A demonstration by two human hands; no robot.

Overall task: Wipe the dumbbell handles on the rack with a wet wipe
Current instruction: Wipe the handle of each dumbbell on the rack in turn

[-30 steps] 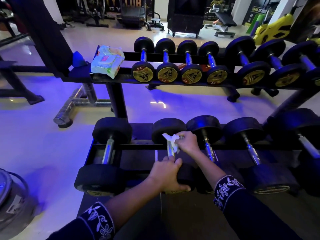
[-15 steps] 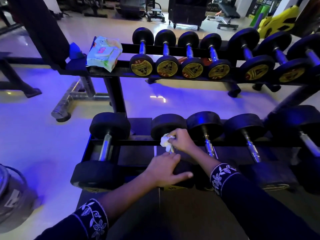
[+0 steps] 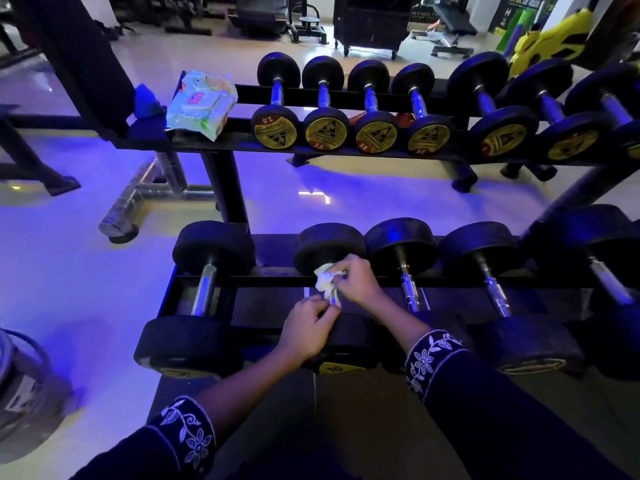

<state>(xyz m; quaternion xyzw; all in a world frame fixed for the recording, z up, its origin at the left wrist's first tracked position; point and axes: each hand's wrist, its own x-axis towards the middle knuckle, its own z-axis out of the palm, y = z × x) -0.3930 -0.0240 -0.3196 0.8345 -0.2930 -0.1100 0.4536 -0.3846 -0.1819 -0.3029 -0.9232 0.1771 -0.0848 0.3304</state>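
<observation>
I see the rack (image 3: pixel 346 281) filling the frame's middle, and on its lower tier, centre frame, the second dumbbell (image 3: pixel 330 251) from the left is being wiped: my right hand (image 3: pixel 356 278) has its fingers clamped on the wet wipe (image 3: pixel 323 279) around the handle (image 3: pixel 334 297)'s far end, while my left hand (image 3: pixel 310 323) rests curled on the near head. Next, I judge, I draw the wipe along the handle, then shift to the neighbouring dumbbell at right. The wipes pack (image 3: pixel 201 107), upper left on the top tier, looks closed; I cannot see its contents.
</observation>
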